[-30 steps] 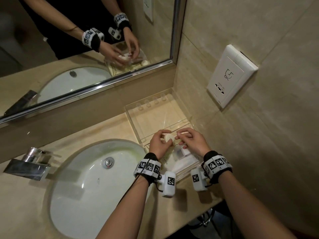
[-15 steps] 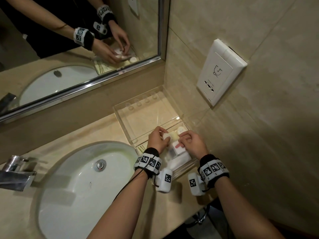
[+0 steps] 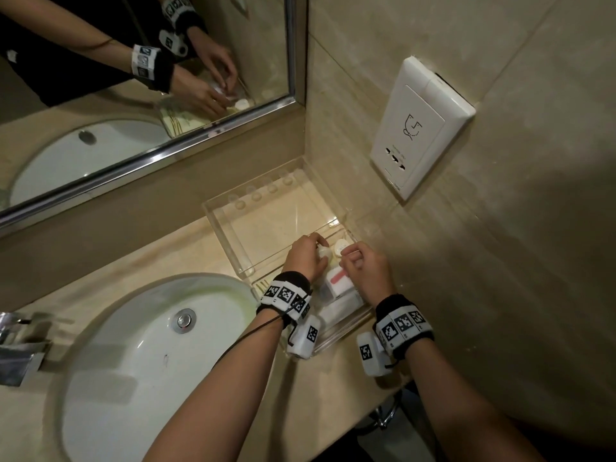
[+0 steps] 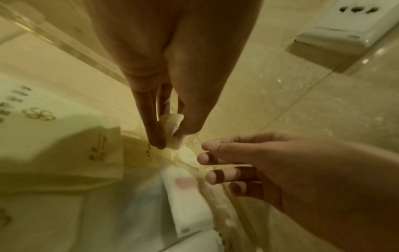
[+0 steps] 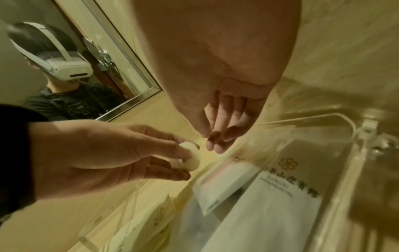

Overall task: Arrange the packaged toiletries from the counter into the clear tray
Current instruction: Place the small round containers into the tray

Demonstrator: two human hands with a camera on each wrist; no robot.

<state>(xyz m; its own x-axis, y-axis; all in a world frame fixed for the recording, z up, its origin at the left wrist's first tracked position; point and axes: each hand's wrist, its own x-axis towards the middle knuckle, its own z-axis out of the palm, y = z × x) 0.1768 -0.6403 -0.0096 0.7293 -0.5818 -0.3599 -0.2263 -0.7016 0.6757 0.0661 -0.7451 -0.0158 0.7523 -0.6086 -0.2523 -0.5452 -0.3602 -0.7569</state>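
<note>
A clear tray [image 3: 221, 235] stands in the counter's corner; its far compartment is bare. Its near compartment holds flat white packets [image 5: 287, 184], one with a pink stripe [image 3: 335, 278]. My left hand [image 3: 308, 255] hovers over that compartment's far end and pinches a small round white soap [image 4: 172, 124] between thumb and fingers. A second round soap [image 3: 341, 246] lies in the tray's right corner. My right hand [image 3: 363, 265] is beside it, its loosely bent fingers [image 5: 213, 146] holding nothing, the tips close to that soap.
A white oval sink [image 3: 133, 345] with a chrome faucet [image 3: 20, 341] lies left of the tray. The mirror [image 3: 133, 78] runs behind it. The tiled wall with a white socket plate [image 3: 420, 128] rises right against the tray. The counter's front edge is just below my wrists.
The head view has swung a little. My hands have drawn slightly apart over the near compartment, and the second round soap now shows beside my right fingertips.
</note>
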